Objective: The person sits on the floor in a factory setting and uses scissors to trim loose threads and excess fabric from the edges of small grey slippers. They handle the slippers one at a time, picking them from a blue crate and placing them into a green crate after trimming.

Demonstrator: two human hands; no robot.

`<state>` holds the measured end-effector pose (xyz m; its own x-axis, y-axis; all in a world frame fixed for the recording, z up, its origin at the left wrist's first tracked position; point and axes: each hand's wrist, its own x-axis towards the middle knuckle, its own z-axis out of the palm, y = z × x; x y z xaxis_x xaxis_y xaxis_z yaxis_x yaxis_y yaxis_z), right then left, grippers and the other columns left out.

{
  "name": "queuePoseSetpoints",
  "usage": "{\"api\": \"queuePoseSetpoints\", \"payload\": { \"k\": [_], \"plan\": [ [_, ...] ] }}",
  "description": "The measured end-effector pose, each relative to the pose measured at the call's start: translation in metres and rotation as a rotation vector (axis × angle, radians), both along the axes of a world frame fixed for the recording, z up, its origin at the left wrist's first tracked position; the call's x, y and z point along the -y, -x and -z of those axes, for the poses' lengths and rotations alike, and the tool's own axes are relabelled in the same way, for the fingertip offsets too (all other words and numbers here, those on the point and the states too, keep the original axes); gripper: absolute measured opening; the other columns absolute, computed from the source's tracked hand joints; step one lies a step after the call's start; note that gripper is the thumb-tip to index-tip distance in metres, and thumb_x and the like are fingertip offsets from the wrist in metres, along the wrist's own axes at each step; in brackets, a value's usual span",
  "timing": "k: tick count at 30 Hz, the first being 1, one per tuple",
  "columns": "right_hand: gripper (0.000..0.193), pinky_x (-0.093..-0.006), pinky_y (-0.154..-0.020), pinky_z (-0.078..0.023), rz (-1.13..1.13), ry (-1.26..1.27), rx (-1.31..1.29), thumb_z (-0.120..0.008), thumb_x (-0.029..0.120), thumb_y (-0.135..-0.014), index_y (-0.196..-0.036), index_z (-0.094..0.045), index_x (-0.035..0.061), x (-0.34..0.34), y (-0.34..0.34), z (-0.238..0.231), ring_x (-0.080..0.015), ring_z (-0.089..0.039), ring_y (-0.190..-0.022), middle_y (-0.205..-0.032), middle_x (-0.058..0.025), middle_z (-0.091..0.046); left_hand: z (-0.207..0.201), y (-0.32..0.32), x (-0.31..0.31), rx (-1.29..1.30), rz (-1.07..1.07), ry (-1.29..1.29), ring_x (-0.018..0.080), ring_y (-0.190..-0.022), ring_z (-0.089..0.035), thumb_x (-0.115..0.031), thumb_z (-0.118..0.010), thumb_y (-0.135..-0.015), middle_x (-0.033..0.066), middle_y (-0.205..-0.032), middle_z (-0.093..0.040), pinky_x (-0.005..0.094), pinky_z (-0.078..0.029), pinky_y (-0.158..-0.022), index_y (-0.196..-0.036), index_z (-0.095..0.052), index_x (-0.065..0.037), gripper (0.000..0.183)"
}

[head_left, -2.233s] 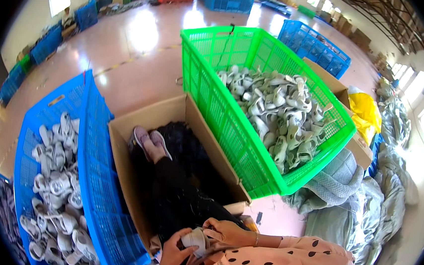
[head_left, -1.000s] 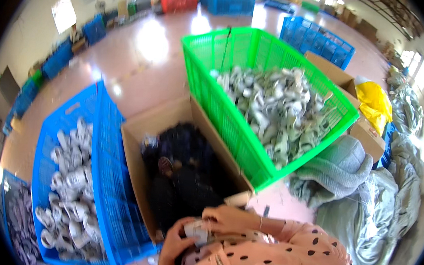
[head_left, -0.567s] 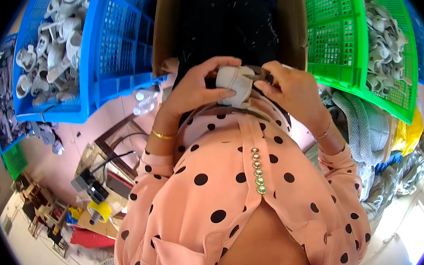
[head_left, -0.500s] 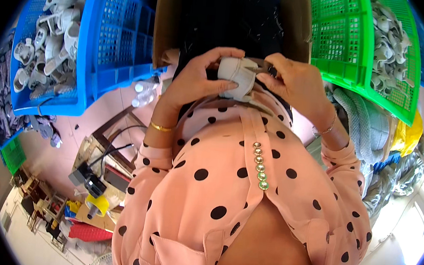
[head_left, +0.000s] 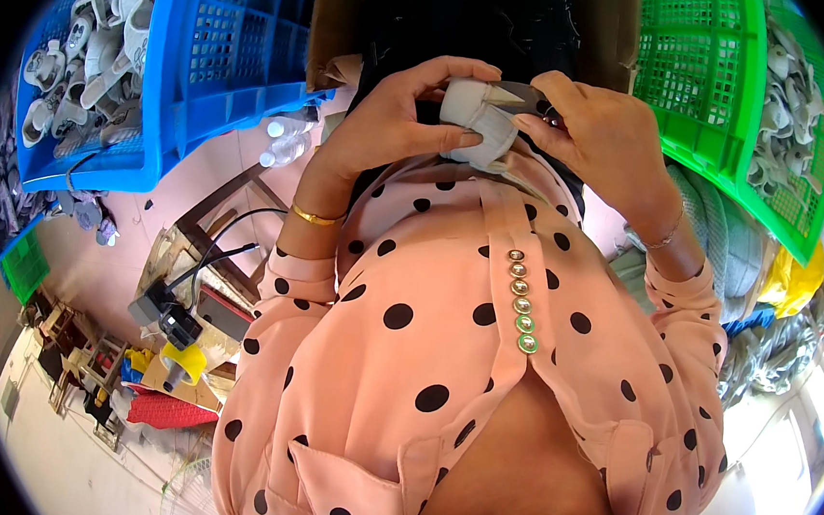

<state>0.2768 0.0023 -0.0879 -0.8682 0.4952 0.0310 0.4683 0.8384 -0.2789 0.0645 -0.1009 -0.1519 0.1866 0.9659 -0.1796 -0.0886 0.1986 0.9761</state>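
Observation:
Close to my waist, my left hand (head_left: pixel 398 121) grips a pale grey shoe upper (head_left: pixel 476 122), thumb pressed on its near face and fingers over its far edge. The piece is curved, with seams and a pointed flap at the right. My right hand (head_left: pixel 610 142) is closed just right of it, thumb and forefinger near the flap. A small dark-handled tool (head_left: pixel 551 117) shows between those right fingers; most of it is hidden, so its exact kind is unclear.
A blue crate (head_left: pixel 168 93) of pale shoe uppers (head_left: pixel 94 49) stands at left, a green crate (head_left: pixel 746 139) of similar pieces at right. A brown cardboard box (head_left: pixel 333 33) lies ahead around dark trousers. Plastic bottles (head_left: pixel 288 141) and a yellow bag (head_left: pixel 795 278) are nearby.
Both hands and the shoe upper appear slightly farther right and higher in view. My right hand has turned a little, and more of the pointed flap shows.

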Motion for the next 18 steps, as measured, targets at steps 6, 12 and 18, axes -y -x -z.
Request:
{"api": "queuePoseSetpoints", "payload": {
  "k": [6,12,18],
  "plan": [
    [0.033,-0.0309,-0.046,-0.043,-0.032,-0.034,0.007,-0.062,0.042,-0.086,-0.080,-0.053,0.0112,-0.003,0.004,-0.005,-0.0203,-0.060,-0.055,-0.058,-0.0025,-0.056,0.002,0.001,-0.002,0.003,-0.015,-0.007,0.0203,-0.112,-0.059,-0.010,-0.079,-0.071,0.0057,-0.127,-0.059,0.0342,-0.044,-0.101,-0.125,-0.058,-0.010,0.058],
    [0.034,-0.0301,-0.046,-0.044,-0.043,-0.064,0.015,-0.062,0.043,-0.086,-0.080,-0.053,0.0113,-0.004,0.008,-0.002,-0.0198,-0.061,-0.055,-0.058,-0.0026,-0.056,0.003,0.003,-0.002,0.006,-0.023,0.016,0.0198,-0.111,-0.059,-0.009,-0.079,-0.071,0.0051,-0.127,-0.059,0.0334,-0.044,-0.101,-0.126,-0.058,-0.010,0.059],
    [0.030,-0.0287,-0.047,-0.045,-0.006,0.132,-0.119,-0.063,0.040,-0.088,-0.086,-0.056,0.0100,0.001,0.013,0.016,-0.0186,-0.062,-0.055,-0.060,-0.0048,-0.057,0.002,0.001,-0.002,0.083,0.000,0.006,0.0187,-0.112,-0.059,-0.007,-0.079,-0.070,0.0044,-0.130,-0.057,0.0327,-0.045,-0.100,-0.126,-0.058,-0.009,0.060]
  ]
}}
